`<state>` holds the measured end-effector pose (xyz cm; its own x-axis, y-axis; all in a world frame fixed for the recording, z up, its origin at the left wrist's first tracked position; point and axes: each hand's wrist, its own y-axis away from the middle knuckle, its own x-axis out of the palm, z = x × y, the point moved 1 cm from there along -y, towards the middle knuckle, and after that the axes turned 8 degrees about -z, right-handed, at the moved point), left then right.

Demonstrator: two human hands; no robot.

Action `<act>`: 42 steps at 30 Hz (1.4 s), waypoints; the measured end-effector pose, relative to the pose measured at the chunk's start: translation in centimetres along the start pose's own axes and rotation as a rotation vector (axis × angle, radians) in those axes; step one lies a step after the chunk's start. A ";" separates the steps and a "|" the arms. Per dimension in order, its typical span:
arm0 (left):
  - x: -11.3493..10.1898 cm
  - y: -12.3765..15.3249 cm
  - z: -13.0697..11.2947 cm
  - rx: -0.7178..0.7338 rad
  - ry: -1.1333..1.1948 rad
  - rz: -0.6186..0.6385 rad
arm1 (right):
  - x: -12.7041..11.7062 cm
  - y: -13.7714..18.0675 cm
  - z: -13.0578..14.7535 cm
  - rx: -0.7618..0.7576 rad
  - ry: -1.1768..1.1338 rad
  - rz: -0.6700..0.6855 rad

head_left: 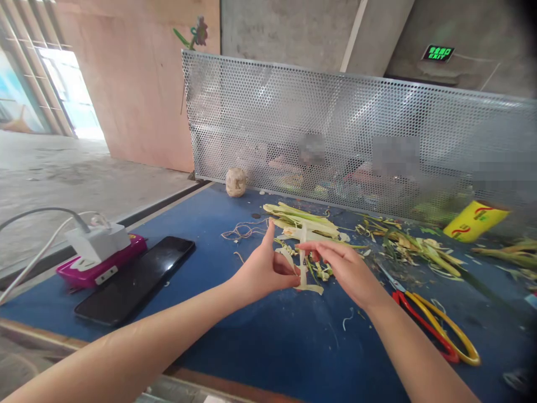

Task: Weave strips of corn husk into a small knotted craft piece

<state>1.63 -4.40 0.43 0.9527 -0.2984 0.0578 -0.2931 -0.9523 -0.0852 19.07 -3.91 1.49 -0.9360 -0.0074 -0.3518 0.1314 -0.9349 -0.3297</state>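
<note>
Above the middle of the blue table, my left hand (271, 263) pinches a pale, flat plant strip (302, 258) near its lower end, thumb and fingers together. The thumb and fingers of my right hand (342, 267) close on the same strip a little higher up. The strip stands roughly upright between them, with its lower end bent off to the right. Just behind the hands lies a heap of pale green leaf stalks (308, 215). Scissors (432, 324) with one red and one yellow handle rest beside my right forearm, their blades partly open.
On the left are a black phone (138, 280) and a purple power strip (126, 252) with a white plug and cables. A perforated metal screen (335, 106) borders the back, near a beige ball (235, 182). More plant scraps (423, 252) and a yellow roll (476, 221) lie at right.
</note>
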 end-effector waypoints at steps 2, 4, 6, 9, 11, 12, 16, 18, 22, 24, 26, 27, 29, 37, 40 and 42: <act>-0.1 0.0 -0.1 -0.012 0.025 0.007 | 0.2 0.0 -0.1 0.038 0.018 0.023; -0.2 -0.1 -0.2 -0.012 0.048 0.017 | 0.5 0.1 -0.2 0.070 -0.043 0.084; -0.2 -0.1 -0.2 -0.010 0.072 0.032 | 0.6 0.2 -0.3 0.112 -0.083 0.140; -0.3 -0.2 -0.2 -0.013 0.117 0.043 | 0.5 0.3 -0.1 0.101 -0.034 0.176; -0.3 -0.4 -0.1 -0.028 0.132 0.039 | 0.4 0.3 0.0 0.062 -0.022 0.170; -0.3 -0.4 0.0 -0.034 0.133 0.034 | 0.4 0.3 0.1 0.051 -0.018 0.165; -0.4 -0.5 0.3 -0.043 0.119 0.043 | 0.3 0.3 0.2 0.084 0.032 0.181; -0.4 -0.5 0.3 -0.047 0.097 0.053 | 0.0 0.3 0.4 0.117 0.043 0.203; -0.7 -0.7 0.3 -0.071 0.040 -0.006 | -1.7 0.4 0.9 0.200 -0.025 0.252; -0.7 -0.9 0.2 -0.101 0.028 -0.038 | -2.5 0.5 1.0 0.241 -0.089 0.308; -0.7 -0.9 0.2 -0.134 0.040 -0.044 | -3.0 0.6 1.0 0.249 -0.153 0.377; -0.7 -0.9 0.1 -0.150 0.053 -0.036 | -3.0 0.7 0.9 0.243 -0.167 0.407; -0.6 -0.8 0.1 -0.188 0.093 -0.017 | -2.7 0.8 0.8 0.236 -0.156 0.458; -0.3 -0.4 -0.2 -0.385 0.252 0.011 | -1.6 0.5 0.4 0.271 -0.025 0.406; -0.2 -0.3 -0.4 -0.424 0.271 0.021 | -1.6 0.6 0.5 0.259 -0.045 0.400; -0.2 -0.3 -0.5 -0.429 0.263 0.033 | -1.7 0.7 0.4 0.267 -0.033 0.424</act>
<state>1.51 -4.14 0.91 0.9061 -0.2821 0.3152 -0.3818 -0.8663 0.3221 20.58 -4.67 2.25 -0.8284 -0.4139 -0.3774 0.4187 -0.9051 0.0736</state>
